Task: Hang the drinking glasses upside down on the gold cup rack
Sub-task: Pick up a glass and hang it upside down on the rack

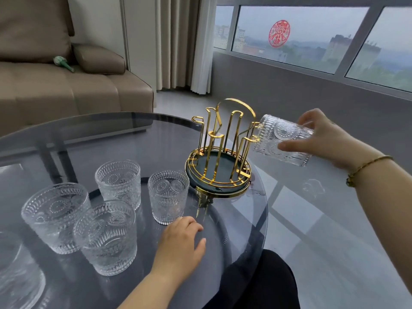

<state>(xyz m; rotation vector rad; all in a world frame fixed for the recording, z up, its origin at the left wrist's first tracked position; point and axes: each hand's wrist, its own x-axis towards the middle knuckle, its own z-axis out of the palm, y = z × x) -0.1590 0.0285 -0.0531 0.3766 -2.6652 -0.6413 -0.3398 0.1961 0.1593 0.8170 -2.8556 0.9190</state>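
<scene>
The gold cup rack stands on a dark green round base near the right edge of the round glass table; its wire prongs are bare. My right hand holds an embossed drinking glass tipped on its side, mouth toward the rack's right prong and touching or nearly touching it. My left hand rests flat on the table, fingers spread, just in front of an upright glass. Several more upright glasses stand to the left.
Another piece of glassware shows partly at the lower left edge. A beige sofa stands behind the table, with curtains and a wide window to the right. The table edge runs close past the rack's right side, above grey floor.
</scene>
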